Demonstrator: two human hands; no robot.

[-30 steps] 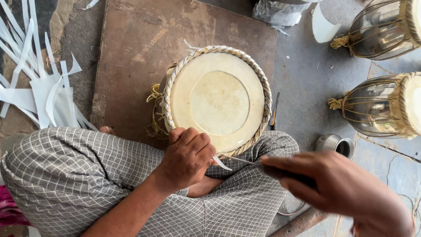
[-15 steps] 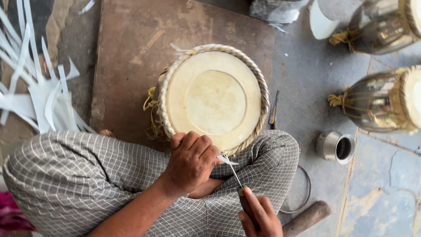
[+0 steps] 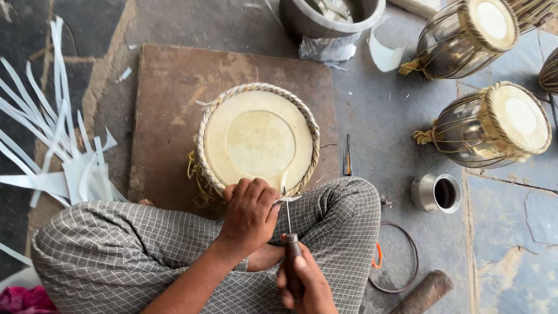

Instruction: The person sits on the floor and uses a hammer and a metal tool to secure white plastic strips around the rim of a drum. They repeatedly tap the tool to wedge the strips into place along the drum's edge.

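Observation:
A round drum [image 3: 258, 139] with a pale skin head and a braided rim stands upright on a brown board [image 3: 174, 104], just beyond my crossed legs in checked cloth. My left hand [image 3: 250, 212] rests on the near rim and pinches a thin pale strip there. My right hand [image 3: 302, 279] grips the dark handle of a thin metal awl [image 3: 288, 218], whose shaft points up to the rim beside the left fingers.
Several white strips [image 3: 52, 151] lie at the left. Two finished drums [image 3: 494, 125] [image 3: 465, 38] lie on their sides at the right, near a small metal cup [image 3: 437, 193]. A metal bowl [image 3: 331, 14] sits at the top; a wire ring [image 3: 395, 256] and a wooden handle [image 3: 421, 292] at lower right.
My right hand has come from the lower right in to just below my left hand, and the tool now stands upright at the rim. The left hand stayed on the rim.

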